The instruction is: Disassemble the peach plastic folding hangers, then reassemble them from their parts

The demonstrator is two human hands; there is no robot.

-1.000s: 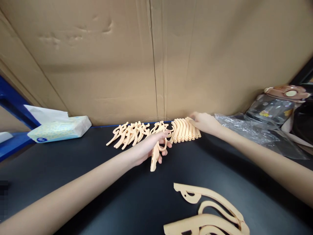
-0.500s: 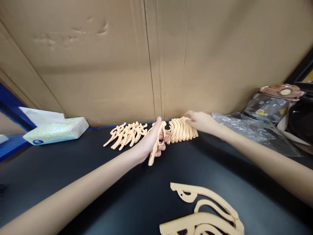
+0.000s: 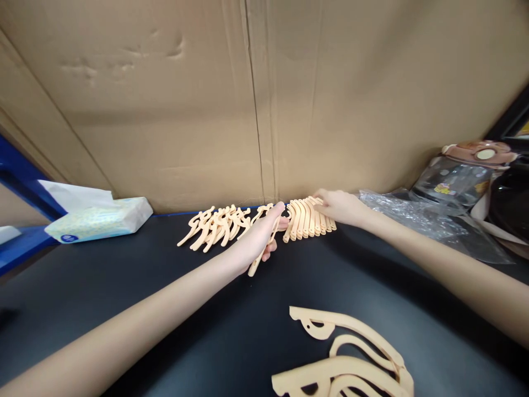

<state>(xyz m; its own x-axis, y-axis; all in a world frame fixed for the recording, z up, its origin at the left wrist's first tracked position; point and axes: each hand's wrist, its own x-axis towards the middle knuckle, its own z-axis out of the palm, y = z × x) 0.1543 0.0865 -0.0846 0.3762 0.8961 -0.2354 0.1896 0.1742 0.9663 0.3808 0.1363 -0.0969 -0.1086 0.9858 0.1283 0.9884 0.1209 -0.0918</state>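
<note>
My left hand [image 3: 260,234] is closed around a beige, slotted piece [image 3: 255,266] like part of a folding clothes hanger. The lower end of this piece slants down below my palm, and my fingers cover much of the rest. To its right stands a close row of curved beige pieces [image 3: 305,221], lined up side by side. At that row's far right end, my right hand [image 3: 334,207] has its fingers bent and touching the pieces. What lies between those fingertips is hidden. Left of my left hand, a looser heap of similar hooked pieces [image 3: 217,229] lies by the cardboard.
Larger beige hanger-like parts [image 3: 351,364] lie on the black table [image 3: 206,331] close to me. A tissue pack [image 3: 103,220] sits at the left. Clear plastic wrapping [image 3: 409,212] and a transparent bottle [image 3: 454,179] are on the right. Tall cardboard [image 3: 185,110] closes off the back.
My left hand has turned, so the piece in it now shows more edge-on. My right hand stays at the row's right end. The whole view has shifted slightly.
</note>
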